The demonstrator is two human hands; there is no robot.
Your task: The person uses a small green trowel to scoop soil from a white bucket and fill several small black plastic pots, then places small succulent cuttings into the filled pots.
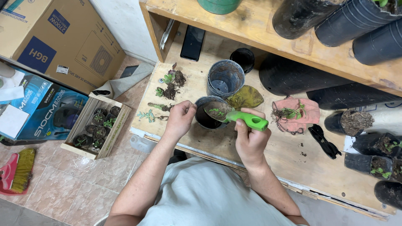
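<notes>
My right hand point(248, 140) grips the green handle of a small trowel point(247, 119). Its metal blade carries soil and a bit of green plant over a small black pot point(206, 119). My left hand point(180, 118) rests closed against that pot's left rim, steadying it. Behind the pot stands an empty grey-blue plastic pot point(225, 78). Small succulent cuttings with soil point(168, 89) lie on the wooden bench point(217, 144) to the left of my left hand.
A yellowish leaf point(245, 97), a pink cloth with a rooted plant point(293, 113), black pruners point(323, 140) and soil-filled pots point(354, 122) lie to the right. A phone point(192, 42) leans at the back. On the floor: a wooden crate of small pots point(97, 127), cardboard boxes, a brush point(16, 171).
</notes>
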